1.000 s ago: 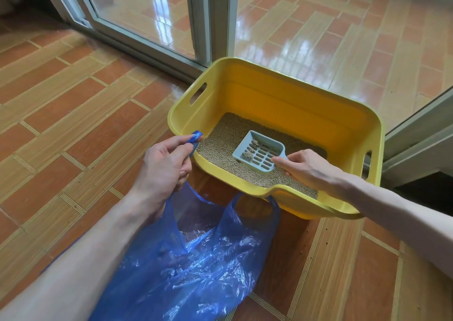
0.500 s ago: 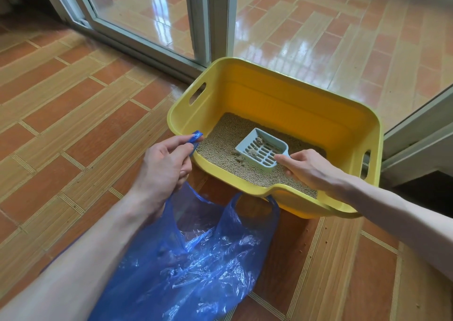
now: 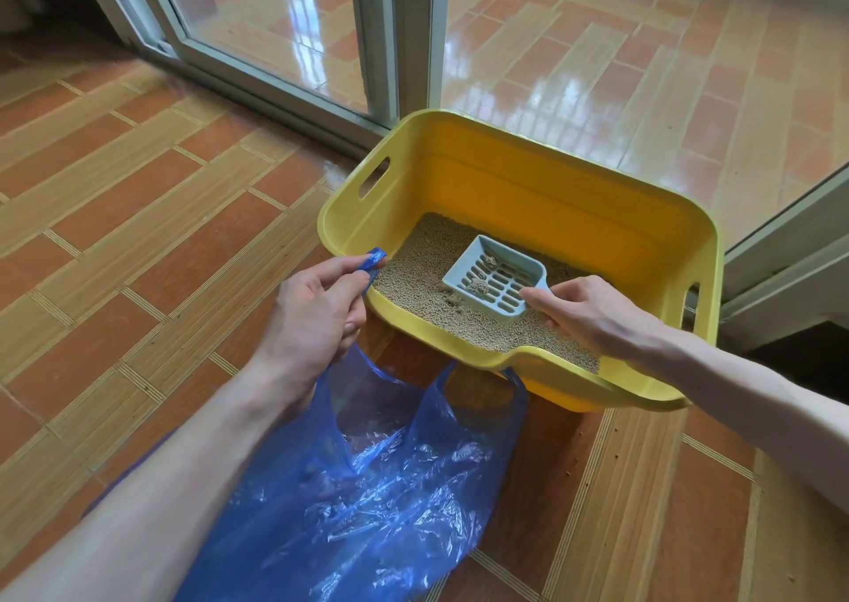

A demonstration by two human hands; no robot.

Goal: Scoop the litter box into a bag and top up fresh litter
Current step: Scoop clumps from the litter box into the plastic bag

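Observation:
A yellow litter box (image 3: 542, 179) stands on the tiled floor, with tan litter (image 3: 427, 289) across its bottom. My right hand (image 3: 592, 312) grips the handle of a pale blue slotted scoop (image 3: 494, 280), held over the litter with a few clumps in it. My left hand (image 3: 312, 312) pinches one handle of a blue plastic bag (image 3: 367, 500) at the box's near left rim. The bag lies open on the floor in front of the box.
A sliding glass door frame (image 3: 390, 36) stands right behind the litter box, with glossy tiles beyond it. Another door frame (image 3: 781, 252) runs along the right. Brown tiled floor (image 3: 138, 215) spreads to the left.
The scoop has shifted slightly back toward the box's near side and holds fewer loose grains, with clumps left on its slots. My left hand still holds the bag handle in place.

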